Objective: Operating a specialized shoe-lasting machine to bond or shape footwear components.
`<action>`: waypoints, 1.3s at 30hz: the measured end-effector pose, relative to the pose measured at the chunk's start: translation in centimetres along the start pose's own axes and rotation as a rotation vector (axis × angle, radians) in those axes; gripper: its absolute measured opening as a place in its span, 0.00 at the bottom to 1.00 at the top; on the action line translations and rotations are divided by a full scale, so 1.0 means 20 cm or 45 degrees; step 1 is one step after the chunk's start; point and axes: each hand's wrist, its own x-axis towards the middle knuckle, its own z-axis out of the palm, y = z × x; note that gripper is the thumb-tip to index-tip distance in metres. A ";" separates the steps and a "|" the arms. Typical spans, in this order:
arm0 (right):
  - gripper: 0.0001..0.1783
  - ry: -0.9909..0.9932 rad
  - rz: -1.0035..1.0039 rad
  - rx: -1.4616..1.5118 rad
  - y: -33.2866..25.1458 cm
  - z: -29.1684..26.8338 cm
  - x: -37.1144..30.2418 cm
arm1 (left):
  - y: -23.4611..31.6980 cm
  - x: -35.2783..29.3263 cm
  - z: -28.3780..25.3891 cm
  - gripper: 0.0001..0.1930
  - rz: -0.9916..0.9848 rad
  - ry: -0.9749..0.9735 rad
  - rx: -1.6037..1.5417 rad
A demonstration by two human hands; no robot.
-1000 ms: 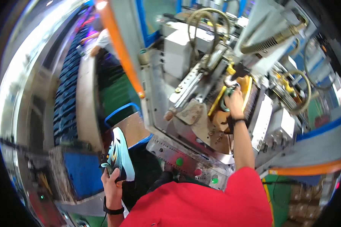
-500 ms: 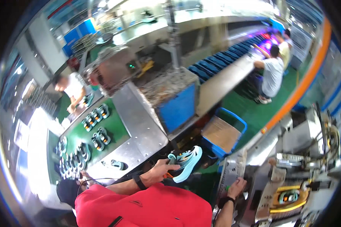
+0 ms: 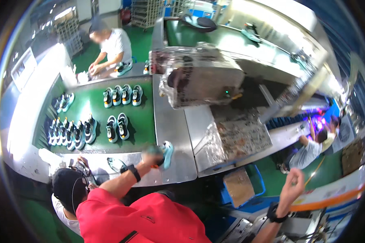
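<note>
My left hand [image 3: 151, 155], blurred by motion, grips a light-blue sneaker [image 3: 167, 154] over the metal edge [image 3: 178, 162] of the conveyor table. The sneaker stands roughly on end, and the hand covers part of it. Off to the right, my right hand [image 3: 293, 187] is raised in the air, its fingers curled in with nothing visible in them. Another pale sneaker [image 3: 117, 165] lies on the metal ledge to the left of my left hand. Several sneakers [image 3: 123, 126] stand in rows on the green belt [image 3: 97, 139] beyond.
A person [image 3: 71, 190] in a black cap is close at the lower left. Across the belt, a person [image 3: 117, 46] handles sneakers. A plastic-wrapped machine [image 3: 202, 75] stands beyond the ledge. A blue cart [image 3: 238, 186] sits on the floor; people [image 3: 308, 150] work at the far right.
My view has turned left toward the conveyor. My left hand has carried the sneaker over the metal ledge. My right hand has left the machine at the right and risen.
</note>
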 end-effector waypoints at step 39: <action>0.49 0.025 -1.102 0.099 -1.25 1.31 1.72 | 0.70 0.27 0.35 0.29 0.096 -1.012 -0.324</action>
